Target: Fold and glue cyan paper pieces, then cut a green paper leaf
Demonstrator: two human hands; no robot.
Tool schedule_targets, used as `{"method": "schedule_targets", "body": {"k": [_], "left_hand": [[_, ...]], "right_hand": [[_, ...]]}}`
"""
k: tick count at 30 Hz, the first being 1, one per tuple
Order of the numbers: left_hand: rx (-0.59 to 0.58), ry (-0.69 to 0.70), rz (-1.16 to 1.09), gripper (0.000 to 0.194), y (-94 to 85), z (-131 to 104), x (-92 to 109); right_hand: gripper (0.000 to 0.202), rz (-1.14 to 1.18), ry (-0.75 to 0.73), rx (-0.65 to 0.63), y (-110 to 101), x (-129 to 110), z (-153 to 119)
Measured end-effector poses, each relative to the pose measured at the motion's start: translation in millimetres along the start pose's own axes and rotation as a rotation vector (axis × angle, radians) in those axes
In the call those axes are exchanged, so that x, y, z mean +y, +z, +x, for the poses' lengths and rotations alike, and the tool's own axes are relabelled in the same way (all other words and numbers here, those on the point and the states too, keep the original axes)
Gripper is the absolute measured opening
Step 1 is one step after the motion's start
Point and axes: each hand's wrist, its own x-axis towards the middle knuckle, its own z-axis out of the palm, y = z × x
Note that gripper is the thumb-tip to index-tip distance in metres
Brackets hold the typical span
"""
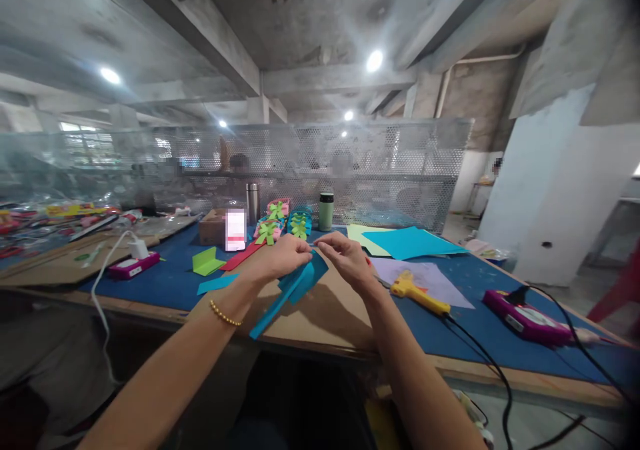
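My left hand [289, 257], with a gold bead bracelet on its wrist, pinches a folded piece of blue paper [305, 282] by its upper edge. A long strip of the paper hangs down toward the lower left, above a brown cardboard sheet [330, 317]. Close to the left fingertips, my right hand [345, 258] has its thumb and fingers pressed together. Whatever sits between those fingers is too small to make out. Just right of my right wrist lies a yellow glue gun [417, 295] on a lilac paper sheet [450, 290].
Blue sheets [415, 242] lie at the back right. Paper-flower pieces [273, 230], a green bottle [326, 211], a steel flask [253, 202] and a phone [235, 230] stand behind my hands. Purple power strips [525, 317] with cables sit at both sides. Folded green paper [207, 261] is left.
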Motion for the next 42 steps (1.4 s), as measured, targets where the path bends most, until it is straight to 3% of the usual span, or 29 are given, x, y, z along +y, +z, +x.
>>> {"method": "schedule_targets", "body": {"k": [4,6,8,17,22,26,31,37,42], "left_hand": [[-0.123,0.122,0.31,0.019,-19.9,3.0,19.2],[-0.141,0.106,0.428,0.003,-26.1,0.7,29.6],[-0.144,0.078,0.496,0.012,-29.4,-3.4,36.5],[-0.35,0.124,0.601,0.018,-30.7,-10.5,27.4],[-0.441,0.135,0.615,0.013,-30.0,-13.5,34.7],[-0.429,0.116,0.626,0.014,-33.0,-16.2,44.0],[-0.41,0.133,0.658,0.013,-44.2,-26.5,51.4],[-0.326,0.118,0.65,0.021,-59.5,-41.3,43.5],[-0.299,0.087,0.589,0.024,-62.1,-42.4,38.1]], "right_hand": [[0.016,0.009,-0.084,-0.116,2.8,-3.0,-2.8],[0.015,0.029,-0.083,-0.13,4.5,-2.1,-3.9],[0.013,0.052,-0.076,-0.139,5.7,-1.6,-4.7],[0.01,0.062,-0.161,-0.348,11.2,-7.1,-6.4],[0.012,-0.028,-0.249,-0.409,12.3,-2.5,-6.9],[0.015,-0.037,-0.299,-0.385,11.0,-2.0,-7.1],[0.017,-0.042,-0.253,-0.34,9.4,-4.1,-7.7],[0.018,-0.046,-0.214,-0.359,9.9,-1.5,-7.3],[0.019,-0.039,-0.212,-0.367,10.2,-1.1,-7.3]]}}
